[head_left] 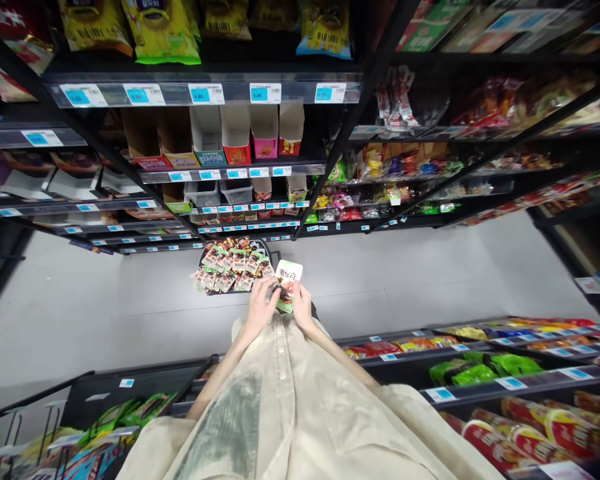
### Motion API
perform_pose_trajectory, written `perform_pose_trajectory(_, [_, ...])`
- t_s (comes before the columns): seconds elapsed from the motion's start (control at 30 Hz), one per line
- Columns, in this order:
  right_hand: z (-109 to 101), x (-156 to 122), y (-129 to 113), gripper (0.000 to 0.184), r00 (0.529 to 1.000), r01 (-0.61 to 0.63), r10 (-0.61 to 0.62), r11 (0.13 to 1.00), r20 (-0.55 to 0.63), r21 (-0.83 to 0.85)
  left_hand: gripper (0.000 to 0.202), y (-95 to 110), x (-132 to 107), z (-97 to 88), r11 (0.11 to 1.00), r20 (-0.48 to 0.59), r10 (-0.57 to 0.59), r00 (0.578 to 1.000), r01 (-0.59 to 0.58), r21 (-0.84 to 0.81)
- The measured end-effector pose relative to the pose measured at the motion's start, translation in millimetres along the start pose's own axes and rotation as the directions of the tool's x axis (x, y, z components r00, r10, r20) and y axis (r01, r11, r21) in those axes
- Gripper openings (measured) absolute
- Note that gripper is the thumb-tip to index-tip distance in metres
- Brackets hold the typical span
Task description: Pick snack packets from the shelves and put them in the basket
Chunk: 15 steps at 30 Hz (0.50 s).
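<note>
Both my hands hold one small snack packet (289, 279), white on top with a red and green print, out in front of my chest. My left hand (261, 303) is closed on its left side, fingers curled over the packet's face. My right hand (301, 305) grips its right edge. Just beyond the hands, low near the grey floor, a dark basket (275, 254) is heaped with several small red and green packets (231, 265) of a similar kind. My cream shirt fills the bottom of the view.
I stand in a shop aisle with a grey floor (430, 273). Dark shelves with blue price tags (206, 94) rise ahead, holding open display boxes (236, 137) and yellow bags (163, 30). More shelves of snack bags (485, 367) lie behind me, right and left.
</note>
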State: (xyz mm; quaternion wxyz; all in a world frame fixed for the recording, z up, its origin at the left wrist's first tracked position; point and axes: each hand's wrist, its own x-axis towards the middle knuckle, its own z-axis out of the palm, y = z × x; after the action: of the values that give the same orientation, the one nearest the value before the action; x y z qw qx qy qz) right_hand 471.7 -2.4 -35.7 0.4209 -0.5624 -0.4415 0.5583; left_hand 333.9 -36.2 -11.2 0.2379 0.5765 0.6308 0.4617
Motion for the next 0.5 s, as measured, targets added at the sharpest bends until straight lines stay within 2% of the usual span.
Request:
perform_pose_trajectory(0.07, [1.0,0.1,-1.6,0.061,0.998,0.008,-0.011,0.999,0.066,0.040,0.040,-1.1,-2.0,3.7,0.999,0.121,0.018,0.992,-0.014,-0.033])
perform_pose_trajectory(0.13, [2.5,-0.2,-4.6,0.061,0.991,-0.001,-0.007,0.998,0.133,0.063,0.055,-5.1,-3.8,7.6,0.996,0.157,-0.018,0.987,0.032,-0.088])
perform_pose_trajectory(0.2, [4.1,-0.4,-8.0,0.057,0.988,-0.019,0.007,0.997,0.157,0.074,0.055,-10.8,-5.0,10.1,0.977,0.164,-0.104,0.981,0.132,-0.170])
perform_pose_trajectory(0.27, [4.8,0.1,-10.1,0.050,0.994,-0.015,0.005,0.996,0.108,0.087,0.045,-16.6,-5.5,10.8,0.932,0.170,-0.225,0.959,0.263,-0.249])
perform_pose_trajectory(0.33, [3.9,1.5,-9.9,0.044,1.000,0.021,-0.021,0.998,0.011,0.063,0.042,-21.1,-5.5,10.5,0.879,0.162,-0.333,0.929,0.368,-0.305])
perform_pose_trajectory(0.4, [1.8,3.7,-8.0,0.042,0.995,0.067,-0.068,0.998,-0.077,-0.012,0.044,-23.5,-5.8,10.3,0.844,0.136,-0.396,0.908,0.418,-0.336])
perform_pose_trajectory(0.5, [-0.4,6.3,-5.3,0.038,0.996,0.066,-0.071,0.992,-0.050,-0.104,0.046,-22.7,-6.7,10.8,0.834,0.131,-0.426,0.895,0.445,-0.327])
